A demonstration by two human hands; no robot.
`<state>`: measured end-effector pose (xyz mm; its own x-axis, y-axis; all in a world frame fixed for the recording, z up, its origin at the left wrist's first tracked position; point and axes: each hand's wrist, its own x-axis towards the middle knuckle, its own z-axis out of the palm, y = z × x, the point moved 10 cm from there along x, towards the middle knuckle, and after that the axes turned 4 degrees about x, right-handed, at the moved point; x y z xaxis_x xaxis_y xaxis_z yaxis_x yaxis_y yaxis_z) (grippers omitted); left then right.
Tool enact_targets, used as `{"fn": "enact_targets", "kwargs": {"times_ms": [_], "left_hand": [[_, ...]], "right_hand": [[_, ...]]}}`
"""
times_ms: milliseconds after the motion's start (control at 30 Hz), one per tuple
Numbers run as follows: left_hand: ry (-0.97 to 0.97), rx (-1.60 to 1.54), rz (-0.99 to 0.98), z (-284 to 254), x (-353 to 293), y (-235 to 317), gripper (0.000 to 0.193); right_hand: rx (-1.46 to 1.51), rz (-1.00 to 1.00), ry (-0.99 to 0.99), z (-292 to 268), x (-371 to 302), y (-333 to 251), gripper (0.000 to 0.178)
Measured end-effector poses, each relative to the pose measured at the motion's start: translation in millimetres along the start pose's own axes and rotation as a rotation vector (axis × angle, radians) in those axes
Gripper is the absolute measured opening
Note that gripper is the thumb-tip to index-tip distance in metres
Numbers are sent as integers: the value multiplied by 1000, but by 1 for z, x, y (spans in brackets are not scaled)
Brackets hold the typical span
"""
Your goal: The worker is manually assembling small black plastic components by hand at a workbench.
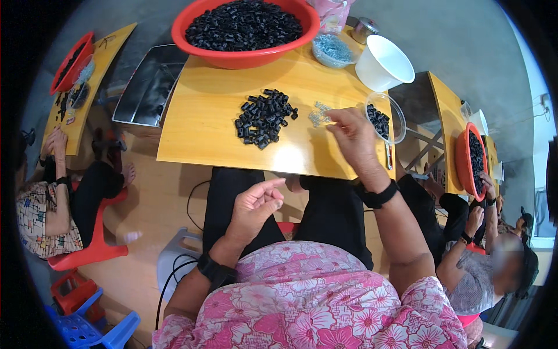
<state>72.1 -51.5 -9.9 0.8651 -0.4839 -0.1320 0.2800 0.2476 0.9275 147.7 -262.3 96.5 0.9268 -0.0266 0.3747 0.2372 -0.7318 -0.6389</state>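
My right hand (pixel 353 138) is over the wooden table (pixel 203 110), its thumb and forefinger slightly apart beside a small pile of clear-silver pieces, perhaps springs (pixel 319 114). Nothing shows between those fingertips. Above my lap, off the table's near edge, my left hand (pixel 256 210) has its fingers curled together against the thumb; whatever they may hold is hidden. A heap of small black plastic parts (pixel 264 118) lies mid-table. To the right of my right hand, a round clear tub (pixel 397 116) holds more black parts.
At the far edge stand a big red basin (pixel 244 57) heaped with black parts, a clear bowl of silvery pieces (pixel 335 49), a white bucket (pixel 378 70) and a metal tin (pixel 364 29). People sit at tables left and right. A dark-topped box (pixel 148 87) adjoins the table's left.
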Motion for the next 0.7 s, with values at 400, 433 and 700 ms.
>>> {"fn": "enact_targets", "kwargs": {"times_ms": [400,433,700], "left_hand": [[-2,-58,-120,-2,1,-1,35],[2,-59,-119,-3,1,-2,35],[3,-58,-133,0,4,-3,38]], "right_hand": [[-72,-22,-96,71,39,5,22],[-70,-24,-99,73,42,4,22],[-213,6,-121,82,53,8,13]]}}
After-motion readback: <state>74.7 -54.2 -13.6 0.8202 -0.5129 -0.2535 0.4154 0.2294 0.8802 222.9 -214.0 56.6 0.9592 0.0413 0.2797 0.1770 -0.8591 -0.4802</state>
